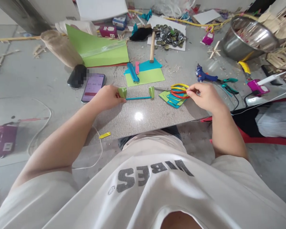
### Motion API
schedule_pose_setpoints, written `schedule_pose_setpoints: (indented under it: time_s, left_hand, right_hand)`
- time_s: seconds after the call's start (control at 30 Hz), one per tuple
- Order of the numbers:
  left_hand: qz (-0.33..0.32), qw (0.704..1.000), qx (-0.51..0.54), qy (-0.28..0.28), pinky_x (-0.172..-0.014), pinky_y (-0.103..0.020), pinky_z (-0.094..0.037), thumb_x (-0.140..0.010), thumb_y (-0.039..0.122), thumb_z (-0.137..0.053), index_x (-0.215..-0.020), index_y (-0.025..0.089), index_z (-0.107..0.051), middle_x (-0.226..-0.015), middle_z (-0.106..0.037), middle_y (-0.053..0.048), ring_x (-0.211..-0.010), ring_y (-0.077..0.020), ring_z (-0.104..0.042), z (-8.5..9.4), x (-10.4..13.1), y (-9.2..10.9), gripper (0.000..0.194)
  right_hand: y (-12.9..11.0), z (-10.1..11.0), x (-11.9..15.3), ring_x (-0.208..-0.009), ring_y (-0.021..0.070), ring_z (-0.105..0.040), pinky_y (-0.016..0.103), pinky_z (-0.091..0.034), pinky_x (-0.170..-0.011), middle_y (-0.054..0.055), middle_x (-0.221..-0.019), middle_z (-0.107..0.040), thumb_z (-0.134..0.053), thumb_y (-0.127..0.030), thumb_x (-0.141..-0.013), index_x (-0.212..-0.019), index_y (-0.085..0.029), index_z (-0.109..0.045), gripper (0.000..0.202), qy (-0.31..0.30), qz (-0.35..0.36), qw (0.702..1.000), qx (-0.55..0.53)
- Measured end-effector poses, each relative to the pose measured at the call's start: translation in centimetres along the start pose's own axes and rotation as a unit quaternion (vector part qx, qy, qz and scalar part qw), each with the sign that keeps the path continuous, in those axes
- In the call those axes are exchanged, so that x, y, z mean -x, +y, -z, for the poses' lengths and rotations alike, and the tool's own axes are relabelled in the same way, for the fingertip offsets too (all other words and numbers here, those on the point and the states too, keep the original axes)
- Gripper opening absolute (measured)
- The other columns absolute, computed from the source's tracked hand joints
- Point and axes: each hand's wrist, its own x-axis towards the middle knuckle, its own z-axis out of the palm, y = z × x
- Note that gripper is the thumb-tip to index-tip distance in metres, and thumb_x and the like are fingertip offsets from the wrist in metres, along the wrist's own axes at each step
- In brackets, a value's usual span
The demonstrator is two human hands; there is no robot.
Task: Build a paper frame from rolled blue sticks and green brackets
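Note:
My left hand [110, 97] pinches the left end of a thin blue stick [138, 98], which has a folded green paper piece [122, 92] at that end and another green piece [152, 92] at its right end. My right hand [200, 94] has its fingers closed on the handles of scissors [180, 90] with yellow and red loops. The scissors' blades point left, their tips near the right green piece. Under the handles lies a pile of green and blue paper pieces [174, 101].
A phone [94, 86] and a dark mouse-like object [76, 76] lie left. Green sheets [104, 52], a blue cutter [132, 72] and bottle caps [169, 35] are further back. A blue glue gun [205, 74], pliers [229, 86] and a metal bowl [248, 38] stand right.

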Motion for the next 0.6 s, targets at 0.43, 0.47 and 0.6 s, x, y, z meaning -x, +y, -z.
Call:
schedule_pose_setpoints:
  time_s: [0.43, 0.47, 0.6]
  left_hand:
    - [0.005, 1.0, 0.011, 0.003, -0.085, -0.04, -0.051, -0.097, 0.033, -0.083, -0.085, 0.025, -0.073, -0.095, -0.081, -0.007, -0.092, -0.0285, -0.075, -0.2, -0.2, -0.1, 0.017]
    - [0.005, 1.0, 0.012, 0.003, -0.086, -0.04, -0.051, -0.097, 0.033, -0.083, -0.085, 0.025, -0.073, -0.095, -0.081, -0.007, -0.092, -0.0287, -0.075, -0.2, -0.3, -0.2, 0.017]
    - [0.003, 1.0, 0.003, 0.003, -0.086, -0.038, -0.051, -0.098, 0.033, -0.083, -0.089, 0.023, -0.077, -0.098, -0.083, -0.007, -0.093, -0.0272, -0.075, -0.2, -0.3, -0.3, 0.014]
  right_hand:
    - [0.6, -0.5, 4.7, -0.071, 0.0237, -0.068, 0.04, -0.06, -0.076, 0.003, -0.077, -0.079, -0.079, -0.029, -0.09, -0.082, -0.029, -0.077, 0.008, 0.038, -0.012, 0.998, -0.058]
    - [0.6, -0.7, 5.0, -0.071, 0.0236, -0.068, 0.04, -0.06, -0.076, 0.003, -0.077, -0.078, -0.08, -0.029, -0.089, -0.081, -0.029, -0.075, 0.009, 0.039, -0.017, 0.997, -0.062]
    - [0.1, -1.6, 5.6, -0.077, 0.0246, -0.072, 0.04, -0.06, -0.077, 0.004, -0.086, -0.081, -0.084, -0.032, -0.093, -0.089, -0.029, -0.076, 0.01, 0.031, 0.012, 0.998, -0.06]
